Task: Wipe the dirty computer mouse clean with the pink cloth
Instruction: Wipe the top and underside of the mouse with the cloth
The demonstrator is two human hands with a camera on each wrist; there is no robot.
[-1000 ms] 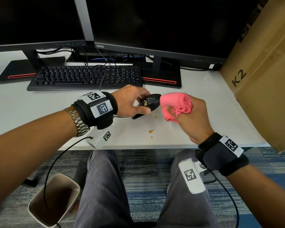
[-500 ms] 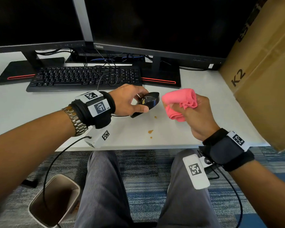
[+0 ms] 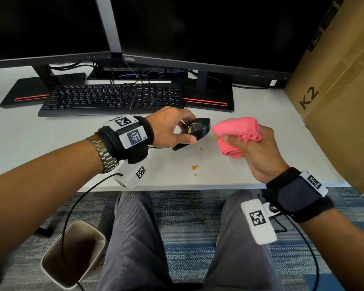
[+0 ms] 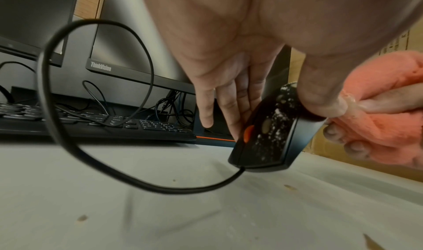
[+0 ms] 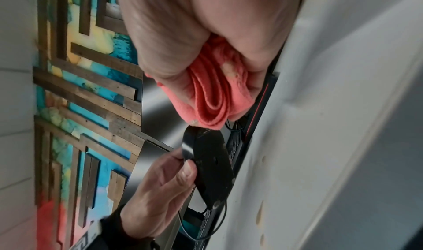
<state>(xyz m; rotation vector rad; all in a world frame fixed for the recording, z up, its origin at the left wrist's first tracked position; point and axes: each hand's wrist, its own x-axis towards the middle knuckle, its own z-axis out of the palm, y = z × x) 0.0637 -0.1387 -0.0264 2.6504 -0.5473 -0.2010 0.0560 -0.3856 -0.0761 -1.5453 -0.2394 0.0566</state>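
Note:
My left hand (image 3: 172, 131) grips a black wired mouse (image 3: 198, 129), tilted up on its front end above the white desk (image 3: 51, 141). In the left wrist view the mouse (image 4: 272, 132) shows white and tan specks on its top and an orange scroll wheel; its thumb presses the rear. My right hand (image 3: 254, 143) clutches a bunched pink cloth (image 3: 235, 131) just right of the mouse, a small gap between them. The right wrist view shows the folded cloth (image 5: 215, 98) right above the mouse (image 5: 210, 165).
Tan crumbs (image 3: 194, 167) lie on the desk near its front edge. A black keyboard (image 3: 111, 98) and two monitors (image 3: 198, 28) stand behind. A large cardboard box (image 3: 340, 91) fills the right side. A waste bin (image 3: 74, 253) sits on the floor at the left. The mouse cable (image 4: 68, 127) loops over the desk.
My right hand with the pink cloth has drawn back to the right, off the mouse, leaving a gap. The left hand keeps the mouse tilted in about the same place.

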